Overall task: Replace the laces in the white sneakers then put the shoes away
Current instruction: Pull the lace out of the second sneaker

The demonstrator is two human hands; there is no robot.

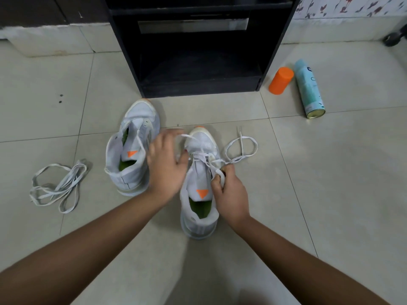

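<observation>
Right hand point(231, 194) tight on the lace point(241, 139) of the mid-frame sneaker point(203, 143), left hand point(165, 164) blurred alongside, grip unclear.

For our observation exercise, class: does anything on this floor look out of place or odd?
The light blue spray can lies on its side, right of the black shelf unit, an orange container beside it. A loose tangle of white laces sprawls left of the sneakers.

readable text: none | spray can point(309, 91): small print and logo too blurred to read
</observation>
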